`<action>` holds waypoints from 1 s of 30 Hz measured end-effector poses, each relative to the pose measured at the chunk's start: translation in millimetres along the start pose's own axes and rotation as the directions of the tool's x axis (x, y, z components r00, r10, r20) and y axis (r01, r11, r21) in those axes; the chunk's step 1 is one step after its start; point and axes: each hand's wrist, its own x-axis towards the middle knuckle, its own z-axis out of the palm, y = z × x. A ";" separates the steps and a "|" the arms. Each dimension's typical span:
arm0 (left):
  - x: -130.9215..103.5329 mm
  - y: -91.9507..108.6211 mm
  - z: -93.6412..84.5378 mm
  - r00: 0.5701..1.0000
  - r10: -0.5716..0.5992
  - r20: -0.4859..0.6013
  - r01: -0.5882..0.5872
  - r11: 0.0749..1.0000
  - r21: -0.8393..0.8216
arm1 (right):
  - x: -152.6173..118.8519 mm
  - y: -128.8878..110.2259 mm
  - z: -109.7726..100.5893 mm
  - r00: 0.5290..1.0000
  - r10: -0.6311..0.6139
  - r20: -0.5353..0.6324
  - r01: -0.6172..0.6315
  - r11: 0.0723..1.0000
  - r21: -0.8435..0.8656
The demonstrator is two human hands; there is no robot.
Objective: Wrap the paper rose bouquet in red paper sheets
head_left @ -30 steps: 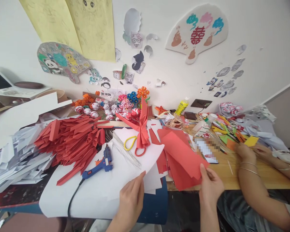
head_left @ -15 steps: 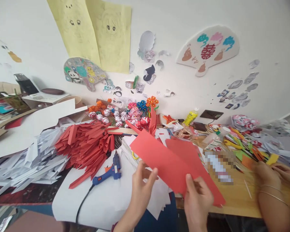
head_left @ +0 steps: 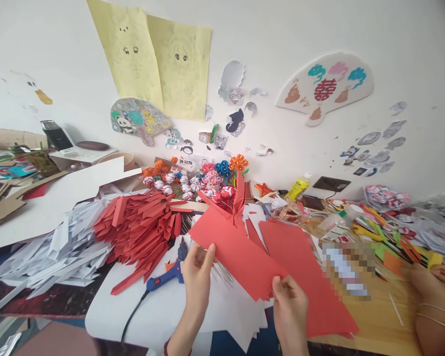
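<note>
A rectangular sheet of red paper (head_left: pixel 237 252) is held up between my two hands, slanting down to the right. My left hand (head_left: pixel 199 269) pinches its lower left edge between thumb and fingers. At its lower right corner my right hand (head_left: pixel 289 296) grips it the same way. Behind and to the right lie larger red sheets (head_left: pixel 307 277) on the table. A folded red paper piece (head_left: pixel 239 200) sticks up just beyond the held sheet. Left of my left hand rests a blue glue gun (head_left: pixel 166 277) with a black cord, partly hidden by that hand.
Piles of folded red strips (head_left: pixel 137 227) and white strips (head_left: pixel 66 247) lie at the left. Paper flowers (head_left: pixel 207 178) stand at the back by a yellow bottle (head_left: pixel 298 187). At the right edge, another person's hands (head_left: pixel 430 282) work near coloured paper strips (head_left: pixel 404 242).
My left hand has closed on the left end of the red sheet, having been open below it before. My right hand keeps its grip. The view has shifted slightly.
</note>
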 end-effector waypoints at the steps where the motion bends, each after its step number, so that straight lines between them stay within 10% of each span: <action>1: 1.4 1.8 -0.6 0.999 0.011 -0.030 -0.012 1.000 -0.023 | 0.2 -1.5 -1.7 1.000 0.002 0.010 -0.002 1.000 0.005; 15: 8.5 11.1 -24.3 0.982 0.112 -0.150 -0.098 0.990 0.099 | 14.4 -4.1 -28.7 0.982 0.070 0.175 -0.085 0.993 0.080; 23: 12.2 13.0 -32.1 0.983 0.059 -0.174 -0.048 0.997 0.063 | 56.9 4.8 -79.8 0.929 -0.072 -0.364 0.002 0.982 -0.188; 27: 11.5 20.6 -39.2 0.976 0.050 -0.210 -0.045 0.998 0.032 | 87.8 17.7 -105.1 0.954 -0.130 -0.269 -0.034 0.848 -0.529; 30: 9.1 25.7 -42.0 0.971 0.065 -0.229 -0.057 0.997 0.043 | 107.0 10.2 -84.2 0.935 -0.337 -0.115 0.086 0.528 -0.845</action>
